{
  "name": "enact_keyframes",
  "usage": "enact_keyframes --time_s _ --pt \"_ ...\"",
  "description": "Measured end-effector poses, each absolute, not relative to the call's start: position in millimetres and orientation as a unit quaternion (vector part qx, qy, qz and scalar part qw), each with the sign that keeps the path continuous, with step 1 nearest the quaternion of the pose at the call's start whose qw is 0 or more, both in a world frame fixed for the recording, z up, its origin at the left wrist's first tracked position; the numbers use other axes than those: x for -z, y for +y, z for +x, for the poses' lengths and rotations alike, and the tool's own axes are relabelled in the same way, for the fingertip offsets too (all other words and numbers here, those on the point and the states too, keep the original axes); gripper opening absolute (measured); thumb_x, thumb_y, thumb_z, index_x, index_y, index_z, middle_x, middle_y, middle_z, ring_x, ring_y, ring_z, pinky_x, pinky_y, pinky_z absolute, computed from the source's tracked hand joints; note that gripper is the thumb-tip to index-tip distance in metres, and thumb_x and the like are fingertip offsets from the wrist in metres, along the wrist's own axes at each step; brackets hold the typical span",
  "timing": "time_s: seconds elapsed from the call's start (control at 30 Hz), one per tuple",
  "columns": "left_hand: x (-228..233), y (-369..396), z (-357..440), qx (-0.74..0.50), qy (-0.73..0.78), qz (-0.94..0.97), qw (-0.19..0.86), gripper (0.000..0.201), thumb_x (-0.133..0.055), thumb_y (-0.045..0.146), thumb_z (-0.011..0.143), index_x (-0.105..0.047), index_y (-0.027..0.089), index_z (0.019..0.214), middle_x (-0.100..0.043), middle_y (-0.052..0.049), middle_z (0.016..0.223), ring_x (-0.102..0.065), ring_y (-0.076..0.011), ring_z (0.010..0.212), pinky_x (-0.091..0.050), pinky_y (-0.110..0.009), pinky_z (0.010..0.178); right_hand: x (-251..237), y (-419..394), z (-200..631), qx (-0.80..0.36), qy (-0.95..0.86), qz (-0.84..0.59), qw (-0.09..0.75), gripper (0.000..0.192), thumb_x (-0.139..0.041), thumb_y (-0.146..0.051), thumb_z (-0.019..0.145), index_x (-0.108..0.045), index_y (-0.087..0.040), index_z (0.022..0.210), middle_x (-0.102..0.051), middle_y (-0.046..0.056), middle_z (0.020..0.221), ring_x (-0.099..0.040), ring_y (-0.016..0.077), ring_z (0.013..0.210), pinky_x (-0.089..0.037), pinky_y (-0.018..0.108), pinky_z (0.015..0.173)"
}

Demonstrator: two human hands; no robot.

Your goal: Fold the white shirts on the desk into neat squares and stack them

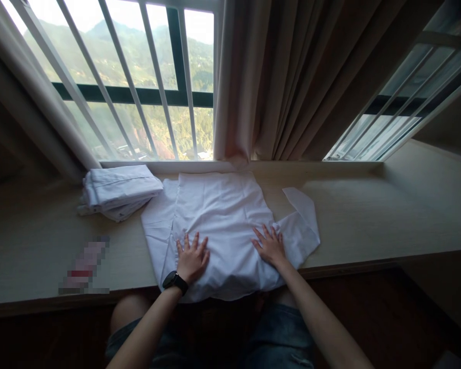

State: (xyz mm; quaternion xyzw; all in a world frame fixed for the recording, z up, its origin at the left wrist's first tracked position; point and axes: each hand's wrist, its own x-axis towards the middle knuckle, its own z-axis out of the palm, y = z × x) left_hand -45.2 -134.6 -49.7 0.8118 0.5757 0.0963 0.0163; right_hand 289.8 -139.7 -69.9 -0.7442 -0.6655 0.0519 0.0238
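A white garment, which looks like a shirt [223, 205], lies spread on the wooden ledge, its near edge hanging over the front. One sleeve [301, 220] sticks out at the right with a bend in it. On the left part of the cloth rests my left hand [192, 259], palm down with fingers spread; a black watch is on that wrist. My right hand [269, 246] lies flat on the right part, near the base of the sleeve, fingers apart. Wrinkles run across the fabric between both hands. Neither hand grips anything.
A stack of folded white cloth [123, 189] sits at the back left of the ledge [369, 215]. A blurred-out pinkish item [86, 264] lies at the front left. Behind are a barred window [138, 92] and brown curtains [284, 77]. My knees are under the front edge.
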Motion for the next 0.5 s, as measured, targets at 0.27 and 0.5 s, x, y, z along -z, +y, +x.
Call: enact_keyframes --time_s 0.27,0.5 --pt "43 -141 -17 -0.11 0.544 0.831 0.045 0.055 -0.042 0.054 0.096 -0.045 0.039 0.149 -0.031 -0.006 0.162 -0.018 -0.041 0.15 -0.005 -0.071 0.115 55 -128 364 0.049 -0.614 -0.779 0.115 0.047 -0.037 -0.032 0.1 -0.057 -0.014 0.139 -0.051 0.013 0.147 -0.039 0.025 0.138 -0.026 0.039 0.118" --pt "48 -141 -18 -0.089 0.536 0.838 0.056 0.061 -0.042 0.064 0.093 -0.04 0.043 0.151 -0.028 -0.002 0.164 -0.014 -0.0418 0.151 -0.003 -0.07 0.116 47 -121 448 0.047 -0.444 -0.885 0.132 0.059 -0.052 -0.016 0.089 -0.046 -0.014 0.148 -0.044 0.025 0.148 -0.042 0.0373 0.137 -0.035 0.054 0.108"
